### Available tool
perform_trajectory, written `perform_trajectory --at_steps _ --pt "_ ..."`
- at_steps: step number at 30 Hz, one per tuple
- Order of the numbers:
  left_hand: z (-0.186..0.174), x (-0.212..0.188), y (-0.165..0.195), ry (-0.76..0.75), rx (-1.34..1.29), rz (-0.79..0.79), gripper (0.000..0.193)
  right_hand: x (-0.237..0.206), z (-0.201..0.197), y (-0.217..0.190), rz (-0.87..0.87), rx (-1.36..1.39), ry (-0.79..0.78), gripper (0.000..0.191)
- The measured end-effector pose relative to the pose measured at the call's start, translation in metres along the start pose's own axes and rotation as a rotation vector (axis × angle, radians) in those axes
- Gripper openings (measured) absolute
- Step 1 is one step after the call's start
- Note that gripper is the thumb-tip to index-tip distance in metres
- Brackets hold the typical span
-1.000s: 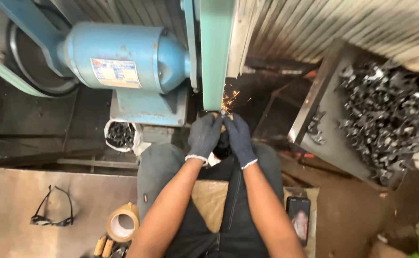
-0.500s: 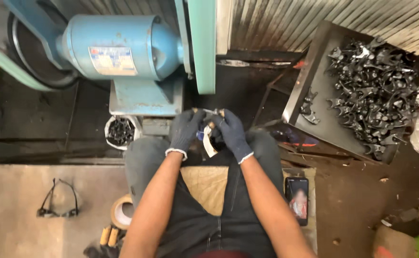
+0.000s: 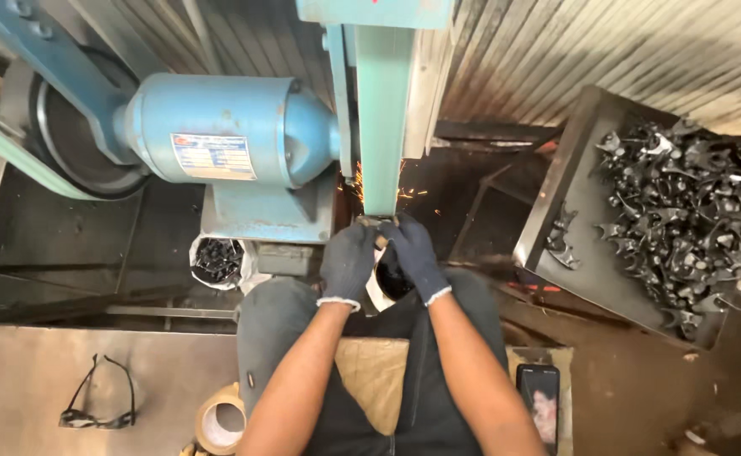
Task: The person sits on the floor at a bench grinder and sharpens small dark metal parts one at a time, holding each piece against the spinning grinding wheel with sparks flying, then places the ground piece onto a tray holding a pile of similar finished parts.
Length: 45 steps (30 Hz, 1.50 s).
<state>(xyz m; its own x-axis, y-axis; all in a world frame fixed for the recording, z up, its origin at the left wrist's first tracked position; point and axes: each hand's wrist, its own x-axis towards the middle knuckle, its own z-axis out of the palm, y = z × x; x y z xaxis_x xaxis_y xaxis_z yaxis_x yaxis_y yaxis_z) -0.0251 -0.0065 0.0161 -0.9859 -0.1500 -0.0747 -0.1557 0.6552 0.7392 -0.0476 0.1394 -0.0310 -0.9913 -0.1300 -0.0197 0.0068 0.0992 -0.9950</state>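
Going left to right: a pair of glasses (image 3: 98,395) lay on the table (image 3: 32,371) at far left, with a tape roll (image 3: 221,426) just right of them by the person's knee. Up top sat the blue motor (image 3: 227,139), and below it a small container (image 3: 217,260) of dark bits.

Dead center, both gloved hands were pushed up against the bottom of the green belt (image 3: 385,118), which ran straight up and down. The left hand (image 3: 347,263) and right hand (image 3: 414,257) were both closed, pinching one small part (image 3: 376,224) between their fingertips, so neither was really nearer. The part sat right at the belt's lower end, just ahead of the hands, with orange sparks (image 3: 404,192) spraying off either side. It was mostly hidden by the gloves, so I couldn't tell its shape or which way it ran; just a small brownish bit showed.

A phone (image 3: 538,397) lay by the right leg. At far right, a tray (image 3: 569,203) held a heap of dark forked metal pieces (image 3: 687,211).
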Motion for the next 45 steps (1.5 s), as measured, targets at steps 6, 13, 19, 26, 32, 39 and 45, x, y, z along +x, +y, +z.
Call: perform_trajectory --at_steps 6,13,19,26,32,39,45 --pt "0.007 -0.014 0.013 -0.015 0.11 0.034 0.037 -0.023 -0.012 -0.014 0.011 -0.017 0.113 0.019" --pt "0.054 -0.01 -0.011 0.168 0.044 -0.021 0.038 -0.002 -0.01 0.004 0.054 -0.06 0.115 0.019" --pt "0.076 0.001 -0.01 0.01 0.169 -0.008 0.036 -0.008 -0.022 0.015 0.027 0.015 0.191 0.02" --pt "0.0 -0.012 0.029 -0.061 -0.011 0.16 0.033 -0.046 -0.023 -0.023 -0.137 -0.112 0.193 0.031" --pt "-0.048 -0.052 0.025 -0.163 -0.287 -0.075 0.034 -0.083 -0.018 -0.047 -0.11 -0.515 -0.07 0.051" --pt "-0.031 -0.084 0.016 -0.297 -0.77 -0.172 0.033 -0.109 -0.015 -0.07 0.088 0.231 -0.289 0.056" --pt "-0.034 -0.065 0.0 -0.583 -1.021 -0.251 0.028 -0.091 -0.033 -0.08 -0.134 0.16 -0.364 0.053"
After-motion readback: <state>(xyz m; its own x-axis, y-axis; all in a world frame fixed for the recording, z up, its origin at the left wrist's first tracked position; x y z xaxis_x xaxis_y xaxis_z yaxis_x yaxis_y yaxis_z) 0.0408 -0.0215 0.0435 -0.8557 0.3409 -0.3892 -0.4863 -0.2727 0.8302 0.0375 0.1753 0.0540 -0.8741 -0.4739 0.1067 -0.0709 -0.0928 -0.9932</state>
